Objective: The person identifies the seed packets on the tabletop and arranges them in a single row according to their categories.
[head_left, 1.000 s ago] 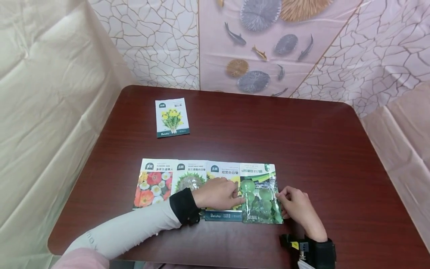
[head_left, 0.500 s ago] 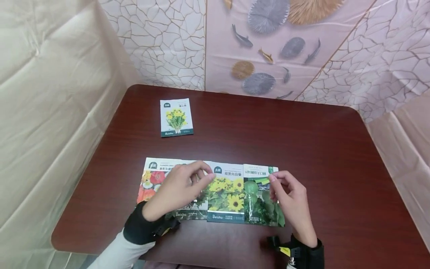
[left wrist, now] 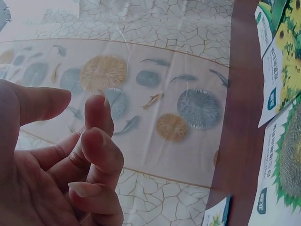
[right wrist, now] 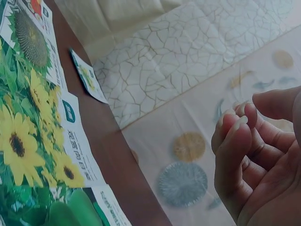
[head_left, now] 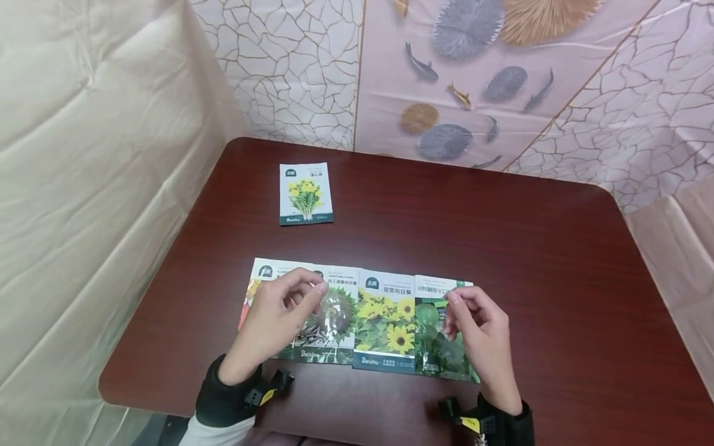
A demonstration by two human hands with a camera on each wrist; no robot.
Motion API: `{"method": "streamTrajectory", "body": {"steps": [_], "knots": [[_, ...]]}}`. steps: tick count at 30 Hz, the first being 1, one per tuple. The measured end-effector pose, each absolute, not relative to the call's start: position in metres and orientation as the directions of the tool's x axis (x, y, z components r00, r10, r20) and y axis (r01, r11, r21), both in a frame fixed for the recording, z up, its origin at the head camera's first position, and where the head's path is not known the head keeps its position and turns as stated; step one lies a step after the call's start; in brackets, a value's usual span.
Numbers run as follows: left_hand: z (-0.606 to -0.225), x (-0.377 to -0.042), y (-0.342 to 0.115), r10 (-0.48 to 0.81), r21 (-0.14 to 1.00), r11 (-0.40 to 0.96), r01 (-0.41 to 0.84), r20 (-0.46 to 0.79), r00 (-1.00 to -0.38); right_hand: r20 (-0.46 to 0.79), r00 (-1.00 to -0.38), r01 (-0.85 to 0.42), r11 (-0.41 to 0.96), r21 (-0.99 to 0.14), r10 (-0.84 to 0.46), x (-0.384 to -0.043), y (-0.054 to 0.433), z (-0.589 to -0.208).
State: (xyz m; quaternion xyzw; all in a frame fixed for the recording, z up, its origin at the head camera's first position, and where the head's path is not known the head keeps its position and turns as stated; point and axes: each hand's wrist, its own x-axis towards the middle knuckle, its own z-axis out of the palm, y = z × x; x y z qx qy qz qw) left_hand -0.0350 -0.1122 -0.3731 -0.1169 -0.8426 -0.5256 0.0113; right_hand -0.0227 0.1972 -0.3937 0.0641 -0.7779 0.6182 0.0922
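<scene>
Four flat seed packets lie in a row near the table's front edge in the head view. The leftmost, with red and orange flowers (head_left: 263, 271), is partly behind my left hand (head_left: 272, 319). Beside it is a sunflower-head packet (head_left: 339, 313), then a yellow-flower packet (head_left: 385, 328). A green packet (head_left: 432, 353) with round green shapes ends the row, partly covered by my right hand (head_left: 486, 341). Both hands hover over the row, fingers loosely bent and nothing in them. The left wrist view shows the left thumb and fingertips apart.
A dandelion seed packet (head_left: 305, 197) lies alone farther back on the dark red-brown table (head_left: 474, 223). Patterned cloth (head_left: 290, 74) hangs behind the table, and pale cloth (head_left: 111, 186) hangs at the left. Each wrist wears a black strap (head_left: 225, 393) with a small camera.
My left hand has lifted off the yellow-flower packet and moved left. My right hand has let go of the green packet's edge and risen. The row stays in place while the head view shifts.
</scene>
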Motion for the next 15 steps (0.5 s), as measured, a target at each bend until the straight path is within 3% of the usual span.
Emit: {"method": "streamTrajectory", "body": {"steps": [7,10,15], "knots": [[-0.373,-0.046,-0.126,0.162,0.879,0.434,0.197,0.139,-0.977,0.189,-0.977,-0.209,0.269,-0.940,-0.100,-0.052,0.178,-0.394],[-0.374,-0.068,-0.139,0.150,0.878,0.452,0.156,0.098,-0.984,0.190,-0.960,-0.227,0.176,-0.958,-0.204,-0.097,0.173,-0.431],[-0.380,-0.126,-0.170,0.105,0.897,0.443,0.011,-0.040,-0.994,0.031,-0.974,-0.090,0.261,-0.961,-0.224,-0.166,0.131,-0.419]]}}
